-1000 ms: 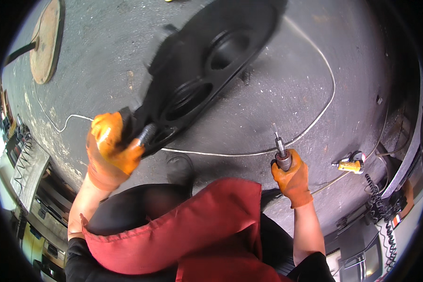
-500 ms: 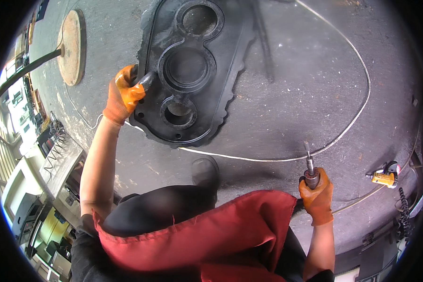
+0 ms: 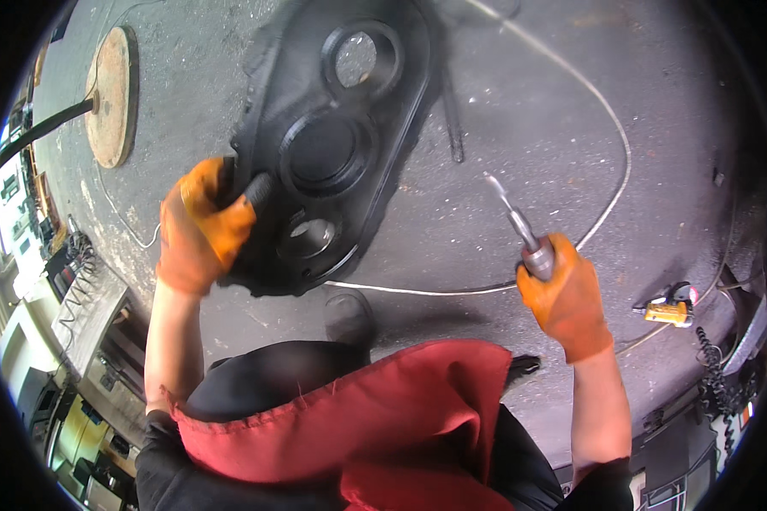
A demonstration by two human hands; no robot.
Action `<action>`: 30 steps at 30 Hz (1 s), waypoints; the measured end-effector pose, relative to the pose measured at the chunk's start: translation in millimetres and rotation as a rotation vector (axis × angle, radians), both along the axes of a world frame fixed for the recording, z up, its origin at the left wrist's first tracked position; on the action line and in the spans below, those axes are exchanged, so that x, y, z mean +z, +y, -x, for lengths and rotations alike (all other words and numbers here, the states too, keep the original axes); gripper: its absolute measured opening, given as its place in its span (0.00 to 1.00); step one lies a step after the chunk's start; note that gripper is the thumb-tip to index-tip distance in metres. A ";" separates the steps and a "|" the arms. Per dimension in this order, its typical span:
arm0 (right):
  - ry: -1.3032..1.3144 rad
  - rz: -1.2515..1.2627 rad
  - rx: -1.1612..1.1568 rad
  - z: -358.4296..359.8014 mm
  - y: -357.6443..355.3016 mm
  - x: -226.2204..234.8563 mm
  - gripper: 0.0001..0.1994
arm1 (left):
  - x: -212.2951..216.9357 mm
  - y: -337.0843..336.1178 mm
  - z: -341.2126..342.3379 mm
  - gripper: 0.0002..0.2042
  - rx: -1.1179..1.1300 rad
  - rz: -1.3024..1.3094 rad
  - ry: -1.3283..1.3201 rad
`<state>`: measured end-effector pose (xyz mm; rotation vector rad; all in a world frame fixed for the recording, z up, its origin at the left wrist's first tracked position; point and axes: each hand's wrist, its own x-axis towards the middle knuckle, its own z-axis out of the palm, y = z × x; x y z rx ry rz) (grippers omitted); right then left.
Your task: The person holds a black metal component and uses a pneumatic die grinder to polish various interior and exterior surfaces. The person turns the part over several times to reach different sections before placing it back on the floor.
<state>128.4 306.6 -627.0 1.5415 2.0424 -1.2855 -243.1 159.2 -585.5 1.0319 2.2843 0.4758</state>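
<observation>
Above the grey floor [image 3: 520, 170], your left hand [image 3: 200, 226] grips a black gear housing cover's [image 3: 337, 145] edge; your right hand [image 3: 562, 298] clenches a metal tool [image 3: 516, 226].

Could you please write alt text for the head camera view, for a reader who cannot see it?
Seen from above, a person's orange-gloved left hand grips the edge of a large black metal cover with three round openings, over a grey concrete floor. The right hand holds a slim metal tool; a white cable loops across the floor.

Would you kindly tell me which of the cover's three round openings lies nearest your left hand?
The smallest opening, at the cover's lower end beside the left hand; both others sit farther up.
</observation>
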 end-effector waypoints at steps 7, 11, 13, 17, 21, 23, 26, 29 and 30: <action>-0.052 -0.203 0.263 60.5 58.8 20.7 0.15 | 51.0 27.1 -63.5 0.10 -0.271 0.010 0.231; -0.055 -0.187 0.325 70.9 67.4 21.1 0.15 | 50.2 24.6 -68.4 0.10 -0.282 -0.032 0.234; -0.040 -0.157 0.342 78.4 66.5 24.7 0.15 | 52.0 24.5 -76.5 0.10 -0.272 -0.065 0.240; -0.063 -0.122 0.359 85.9 69.8 23.0 0.17 | 57.1 25.1 -93.1 0.10 -0.262 -0.051 0.207; -0.069 -0.139 0.389 83.1 75.7 14.0 0.16 | 48.5 22.3 -99.9 0.11 -0.283 -0.058 0.274; -0.075 -0.115 0.387 86.3 77.3 25.8 0.16 | 49.5 21.8 -99.0 0.11 -0.297 -0.052 0.304; -0.033 -0.181 0.475 89.6 74.4 24.0 0.16 | 36.8 10.6 -96.0 0.08 -0.421 -0.210 0.518; 0.004 -0.191 0.447 85.7 72.4 18.1 0.15 | 20.6 4.9 -92.2 0.06 -0.512 -0.433 0.715; 0.003 -0.207 0.446 81.0 74.0 16.1 0.15 | 20.3 7.9 -95.1 0.06 -0.524 -0.457 0.717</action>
